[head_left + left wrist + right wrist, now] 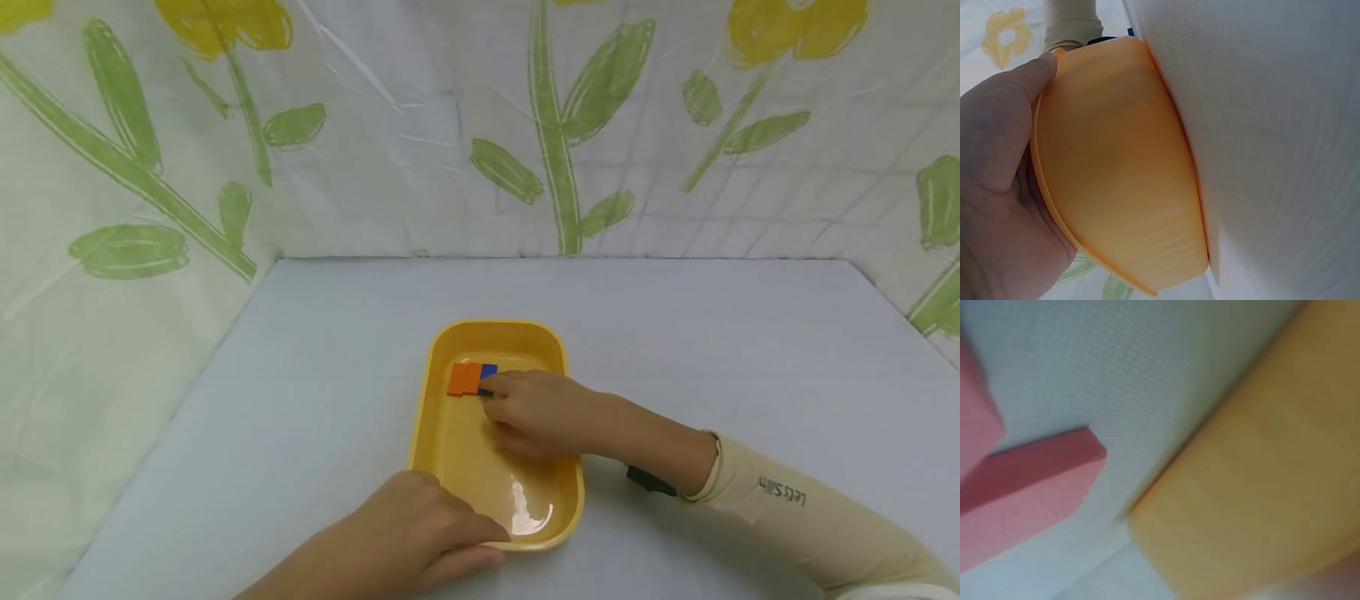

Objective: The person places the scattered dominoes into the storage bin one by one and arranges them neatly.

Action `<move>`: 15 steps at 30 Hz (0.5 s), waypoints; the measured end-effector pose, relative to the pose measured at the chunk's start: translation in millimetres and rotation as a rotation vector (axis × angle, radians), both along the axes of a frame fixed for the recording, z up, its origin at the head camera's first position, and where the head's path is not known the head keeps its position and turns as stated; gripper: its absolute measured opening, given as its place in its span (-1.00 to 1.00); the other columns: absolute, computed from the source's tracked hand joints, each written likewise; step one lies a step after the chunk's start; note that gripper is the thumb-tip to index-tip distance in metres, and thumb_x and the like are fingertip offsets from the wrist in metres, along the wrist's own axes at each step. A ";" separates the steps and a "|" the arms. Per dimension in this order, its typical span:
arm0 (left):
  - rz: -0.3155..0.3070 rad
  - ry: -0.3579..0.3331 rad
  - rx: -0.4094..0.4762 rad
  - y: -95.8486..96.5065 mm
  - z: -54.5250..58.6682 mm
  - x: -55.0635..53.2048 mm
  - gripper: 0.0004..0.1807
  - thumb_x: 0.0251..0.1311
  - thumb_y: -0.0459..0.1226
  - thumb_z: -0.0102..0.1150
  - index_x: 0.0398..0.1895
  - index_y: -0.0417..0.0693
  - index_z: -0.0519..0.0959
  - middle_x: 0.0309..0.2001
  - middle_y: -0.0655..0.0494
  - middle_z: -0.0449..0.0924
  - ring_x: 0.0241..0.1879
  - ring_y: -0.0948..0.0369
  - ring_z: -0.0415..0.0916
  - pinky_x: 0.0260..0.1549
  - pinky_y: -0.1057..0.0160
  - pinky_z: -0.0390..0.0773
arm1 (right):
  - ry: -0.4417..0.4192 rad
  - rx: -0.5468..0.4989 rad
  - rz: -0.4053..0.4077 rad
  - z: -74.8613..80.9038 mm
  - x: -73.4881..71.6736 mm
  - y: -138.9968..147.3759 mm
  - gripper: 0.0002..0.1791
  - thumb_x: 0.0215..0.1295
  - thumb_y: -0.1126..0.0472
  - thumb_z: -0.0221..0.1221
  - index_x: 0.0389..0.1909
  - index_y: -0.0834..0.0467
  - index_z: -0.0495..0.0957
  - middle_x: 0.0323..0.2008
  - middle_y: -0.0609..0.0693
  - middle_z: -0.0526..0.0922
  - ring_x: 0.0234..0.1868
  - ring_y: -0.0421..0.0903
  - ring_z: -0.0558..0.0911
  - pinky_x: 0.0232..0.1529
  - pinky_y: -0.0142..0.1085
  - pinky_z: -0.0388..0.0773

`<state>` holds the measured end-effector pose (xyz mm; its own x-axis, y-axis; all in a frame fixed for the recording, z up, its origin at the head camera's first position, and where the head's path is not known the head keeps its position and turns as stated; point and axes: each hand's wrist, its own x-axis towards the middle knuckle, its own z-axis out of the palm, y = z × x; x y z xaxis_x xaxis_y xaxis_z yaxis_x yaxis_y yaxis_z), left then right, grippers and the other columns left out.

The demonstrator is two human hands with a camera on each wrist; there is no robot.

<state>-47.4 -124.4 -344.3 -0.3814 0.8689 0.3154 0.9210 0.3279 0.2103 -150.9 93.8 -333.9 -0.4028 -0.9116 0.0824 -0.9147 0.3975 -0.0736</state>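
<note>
A yellow plastic tray [457,467] with rounded corners stands on the table. My left hand [405,525] grips its near left rim, fingers over the edge and thumb [1035,72] along the outside wall. Two orange tiles [465,378] lie side by side in the far left part of the tray. Against their right side is a blue tile [488,370]. My right hand [543,412] reaches in over the right rim with bent fingers, the fingertips at the blue tile and covering part of it. The thumb is hidden in the head view.
Pink blocks [1029,494] show beside the tray's outer wall in the right wrist view. A black device [651,481] sits under the right wrist. White sheeting with painted flowers [555,133] surrounds the pale table [712,333].
</note>
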 end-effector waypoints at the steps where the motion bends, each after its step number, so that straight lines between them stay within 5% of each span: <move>1: -0.003 0.008 0.005 -0.1 -0.6 -0.1 -0.78 0.48 -0.01 0.05 -0.19 0.26 0.69 -0.45 0.55 0.56 -0.56 0.54 0.34 -0.52 0.60 0.23 | 0.006 -0.012 0.009 0.5 -0.1 0.8 -0.84 0.30 0.19 0.20 -0.48 0.08 0.55 -0.02 0.10 0.63 -0.08 -0.01 0.63 0.02 -0.21 0.53; 6: -0.005 -0.041 -0.002 -0.3 -1.0 0.1 -0.76 0.50 -0.01 0.02 -0.17 0.26 0.70 -0.42 0.56 0.59 -0.53 0.55 0.36 -0.49 0.61 0.24 | 0.051 -0.110 0.037 7.1 -1.2 14.1 -0.93 0.28 0.21 0.25 -0.33 0.12 0.58 0.03 0.11 0.62 0.02 -0.02 0.61 -0.01 -0.24 0.55; 11: 0.029 -0.204 -0.047 -0.2 2.3 0.7 -0.68 0.53 0.02 -0.06 -0.10 0.24 0.72 -0.38 0.55 0.61 -0.49 0.59 0.34 -0.41 0.65 0.28 | -0.006 -0.224 -0.024 19.6 2.0 41.8 -0.79 0.27 0.23 0.33 -0.11 0.12 0.58 0.12 0.13 0.59 0.09 0.03 0.60 0.03 -0.13 0.56; 15: 0.041 -0.228 -0.066 0.1 3.5 0.9 -0.67 0.53 0.03 -0.07 -0.12 0.24 0.72 -0.41 0.56 0.58 -0.50 0.60 0.31 -0.40 0.66 0.27 | 0.024 -0.275 -0.041 22.7 7.2 64.6 -0.67 0.21 0.25 0.40 -0.04 0.11 0.56 0.15 0.11 0.57 0.12 0.06 0.59 0.08 -0.08 0.54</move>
